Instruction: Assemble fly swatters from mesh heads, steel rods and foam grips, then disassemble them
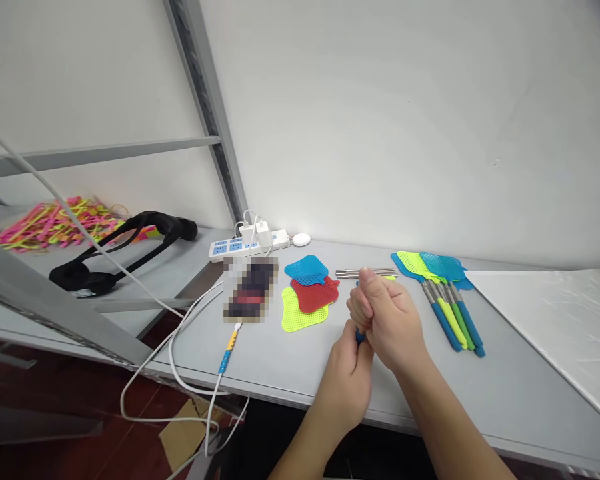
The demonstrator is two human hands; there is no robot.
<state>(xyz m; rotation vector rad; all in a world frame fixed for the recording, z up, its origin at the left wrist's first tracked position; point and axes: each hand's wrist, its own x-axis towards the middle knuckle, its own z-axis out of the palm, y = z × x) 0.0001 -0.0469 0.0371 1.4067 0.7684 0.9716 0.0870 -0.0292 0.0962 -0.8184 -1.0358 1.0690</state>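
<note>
Piece of blue plastic (361, 336), narrow and mostly covered by fingers, was gripped by both bare hands above the near half of a pale grey tabletop (280, 363). It was held by the left hand (349, 377) at the near, lower end, the fist being closed around it; the right hand (389, 320) was clenched just beyond, with the thumb laid on top. Blue was shown between the two fists and, in a small patch, past the right fingers. Its long axis was thus carried outward from the body, through one fist and then the other; how steeply it was tilted could not be told.

Slim silver metal rods (347, 273) were laid crosswise directly beyond the right hand, which was the nearer one. Left of them, flat perforated paddle heads in blue (306, 268), red (314, 297) and yellow-green (295, 315) were overlapped. To the right, fly swatters with grey shafts and coloured grips (447, 317) were heaped, their heads pointed toward the wall and their grips toward the body.

Farther out, a white power strip with blue sockets (225, 249) was placed at the left, and a white plastic-wrapped sheet (555, 320) was spread at the far right.
</note>
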